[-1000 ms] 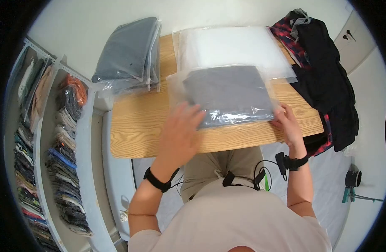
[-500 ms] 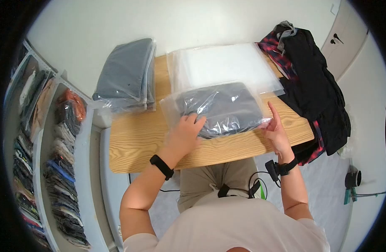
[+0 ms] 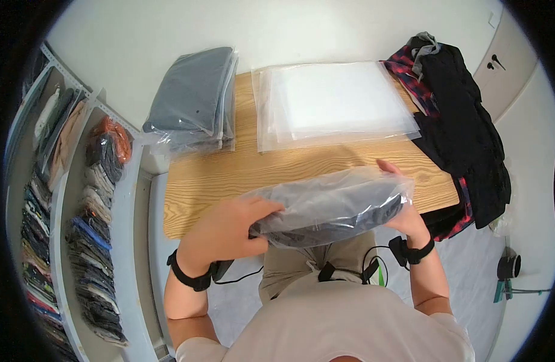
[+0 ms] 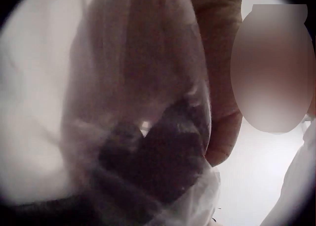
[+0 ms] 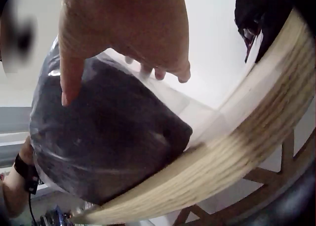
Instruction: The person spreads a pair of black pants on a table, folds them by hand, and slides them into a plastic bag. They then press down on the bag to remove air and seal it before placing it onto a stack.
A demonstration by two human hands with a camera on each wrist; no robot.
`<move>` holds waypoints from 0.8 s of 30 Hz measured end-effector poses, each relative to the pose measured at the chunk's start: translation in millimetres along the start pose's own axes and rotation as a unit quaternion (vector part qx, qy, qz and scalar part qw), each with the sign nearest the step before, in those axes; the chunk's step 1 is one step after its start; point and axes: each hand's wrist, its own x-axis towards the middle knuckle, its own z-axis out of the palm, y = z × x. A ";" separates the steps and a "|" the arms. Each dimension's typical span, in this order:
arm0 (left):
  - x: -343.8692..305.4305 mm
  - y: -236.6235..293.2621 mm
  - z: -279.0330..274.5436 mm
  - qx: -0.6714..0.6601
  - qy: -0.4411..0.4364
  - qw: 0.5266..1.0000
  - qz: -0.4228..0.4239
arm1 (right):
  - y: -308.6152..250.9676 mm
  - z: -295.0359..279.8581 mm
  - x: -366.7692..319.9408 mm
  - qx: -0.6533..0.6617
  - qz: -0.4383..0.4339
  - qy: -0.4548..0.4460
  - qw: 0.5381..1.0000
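Note:
A clear plastic bag (image 3: 350, 196) with a dark folded garment (image 3: 335, 232) inside is tilted up at the table's front edge, one long side toward the person. My left hand (image 3: 229, 232) grips its left end between thumb and fingers. At the other end my right hand (image 3: 408, 220) holds the bag; in the right wrist view the thumb (image 5: 72, 82) lies on the near face and the fingers reach behind. The left wrist view shows the cloudy plastic (image 4: 138, 53) close up beside part of the left hand (image 4: 219, 87).
Flat clear bags (image 3: 332, 102) lie at the back of the wooden table (image 3: 199, 193). Bagged grey garments (image 3: 190, 90) are stacked at the back left. Black and plaid clothes (image 3: 464, 120) hang over the right side. Shelves at left hold many packed garments (image 3: 93, 253).
The bagged garment, lying flat on the table earlier, has come toward the person and tilted up. My left hand has moved from its top to its left end.

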 end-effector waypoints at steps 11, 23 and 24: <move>-20.2 -97.9 18.0 -0.509 0.139 0.848 0.055 | 24.9 18.6 38.0 0.101 0.117 -0.026 0.988; 8.5 -116.8 76.9 -0.177 0.236 0.953 -0.062 | 33.3 19.4 29.0 0.066 0.130 -0.038 0.989; 8.2 -115.4 76.8 -0.177 0.236 0.954 -0.062 | 32.9 17.9 27.8 0.067 0.131 -0.038 0.988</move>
